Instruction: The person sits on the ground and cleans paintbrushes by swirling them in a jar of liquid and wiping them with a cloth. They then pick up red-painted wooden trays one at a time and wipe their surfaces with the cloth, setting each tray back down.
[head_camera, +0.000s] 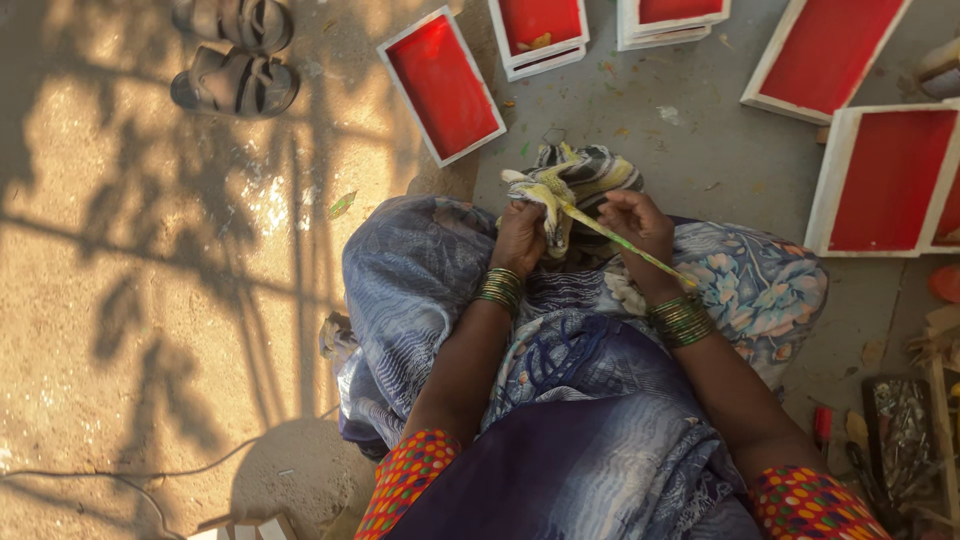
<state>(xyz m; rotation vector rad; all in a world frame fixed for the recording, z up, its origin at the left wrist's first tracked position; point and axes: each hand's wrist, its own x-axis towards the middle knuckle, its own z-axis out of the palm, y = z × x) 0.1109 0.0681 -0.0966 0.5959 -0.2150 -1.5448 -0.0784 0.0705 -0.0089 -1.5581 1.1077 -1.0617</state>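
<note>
Leather sandals (236, 82) lie on the sunlit floor (120, 300), well left of my fingers. My left hand (520, 238) has its fingers clamped on a striped cloth bundle (585, 172) above my lap. A thin green strip (625, 243) runs from the bundle to my right hand (640, 225), fingers pinched on it. Red white-rimmed trays (442, 85) lie beyond and right of my fingers.

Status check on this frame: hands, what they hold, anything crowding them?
Left hand gripping striped cloth bundle. Right hand pinching thin yellow-green stick that runs into the cloth. Red trays on the ground ahead, apart from both hands.
</note>
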